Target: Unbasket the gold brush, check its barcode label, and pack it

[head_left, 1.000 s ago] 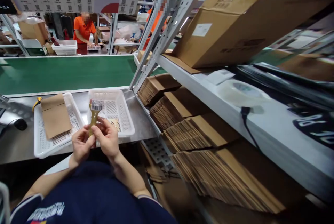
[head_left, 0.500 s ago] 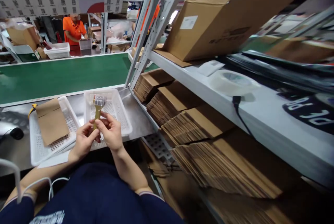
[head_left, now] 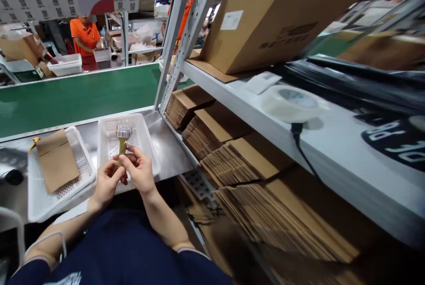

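Between both hands is a small olive-yellow handled item (head_left: 121,146). Its wider head bears a white barcode label and points away from me; what kind of tool it is, I cannot tell. My left hand (head_left: 108,179) pinches the lower end of the handle. From the other side, my right hand (head_left: 141,171) grips the same handle with thumb and fingers. Beneath and behind it stands a white perforated basket (head_left: 148,143). To the left, another white basket (head_left: 35,196) has a flat brown cardboard piece (head_left: 58,161) lying tilted in it.
Stacks of folded cardboard (head_left: 239,161) fill the lower shelf at right. Above, a grey shelf (head_left: 232,94) carries a large carton (head_left: 259,24), a tape roll (head_left: 292,101) and a black cable (head_left: 303,152). Beyond the metal table runs a green conveyor belt (head_left: 79,97); a person in orange (head_left: 83,37) stands behind it.
My view has shifted slightly, so the baskets sit further left in the picture. The item's label faces me a little more squarely. Both hands keep their hold.
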Action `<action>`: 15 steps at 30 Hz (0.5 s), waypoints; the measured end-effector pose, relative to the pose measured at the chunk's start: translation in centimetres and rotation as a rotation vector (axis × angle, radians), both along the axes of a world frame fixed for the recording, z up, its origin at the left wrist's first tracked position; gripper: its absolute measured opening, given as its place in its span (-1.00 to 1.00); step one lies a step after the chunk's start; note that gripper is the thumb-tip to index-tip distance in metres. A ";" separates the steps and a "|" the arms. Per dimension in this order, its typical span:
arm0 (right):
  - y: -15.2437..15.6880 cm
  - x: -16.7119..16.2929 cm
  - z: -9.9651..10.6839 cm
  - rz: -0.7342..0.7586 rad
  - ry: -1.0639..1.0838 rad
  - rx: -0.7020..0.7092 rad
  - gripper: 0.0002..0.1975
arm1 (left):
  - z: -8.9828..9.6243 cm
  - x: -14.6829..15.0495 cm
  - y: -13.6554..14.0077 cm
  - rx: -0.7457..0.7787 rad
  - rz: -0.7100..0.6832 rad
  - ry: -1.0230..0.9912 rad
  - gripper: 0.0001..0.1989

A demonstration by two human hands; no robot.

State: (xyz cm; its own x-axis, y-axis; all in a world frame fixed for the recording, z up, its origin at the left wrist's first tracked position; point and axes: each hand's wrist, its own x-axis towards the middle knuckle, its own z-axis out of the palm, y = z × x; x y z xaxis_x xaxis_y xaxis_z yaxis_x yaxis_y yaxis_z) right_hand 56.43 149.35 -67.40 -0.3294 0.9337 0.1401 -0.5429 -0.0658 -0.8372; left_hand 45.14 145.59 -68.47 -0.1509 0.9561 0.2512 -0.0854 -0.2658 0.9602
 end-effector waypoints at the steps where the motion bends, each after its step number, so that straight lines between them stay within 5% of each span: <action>1: 0.3 0.3 -0.3 0.004 -0.005 0.007 -0.33 | -0.2 0.3 0.2 -0.011 0.004 -0.004 -0.59; 8: 2.8 2.8 -4.9 -0.189 -0.057 0.146 -0.38 | -1.6 -0.1 0.9 -0.219 0.176 0.021 -0.50; 15: 4.7 12.7 -13.5 -0.456 -0.666 0.055 -0.77 | -6.1 -3.8 4.3 -0.567 0.161 0.116 -0.28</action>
